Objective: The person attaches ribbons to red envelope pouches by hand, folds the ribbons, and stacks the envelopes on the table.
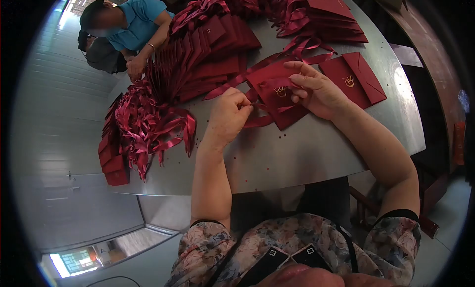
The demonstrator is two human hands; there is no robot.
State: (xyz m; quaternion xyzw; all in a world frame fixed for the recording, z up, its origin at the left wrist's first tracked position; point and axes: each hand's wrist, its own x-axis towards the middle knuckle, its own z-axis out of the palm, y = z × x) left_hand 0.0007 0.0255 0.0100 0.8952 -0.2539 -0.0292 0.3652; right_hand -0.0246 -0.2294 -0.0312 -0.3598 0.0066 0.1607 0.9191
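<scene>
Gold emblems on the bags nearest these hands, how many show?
2: one emblem between the left hand and right hand, on the unstacked bag there; a second emblem on the bag farther right. Others underneath could be hidden.

The paper bag is deep red, pressed flat, with a gold emblem on its upward face. It lies on a slant between the left hand and the right hand, its lower corner nearer the wearer than either hand's fingers. The glossy red ribbon crosses the bag in loose, slightly twisted strips: one is pinched at the left fingertips, another reaches the right thumb, and a slack length curves just below the left hand.
</scene>
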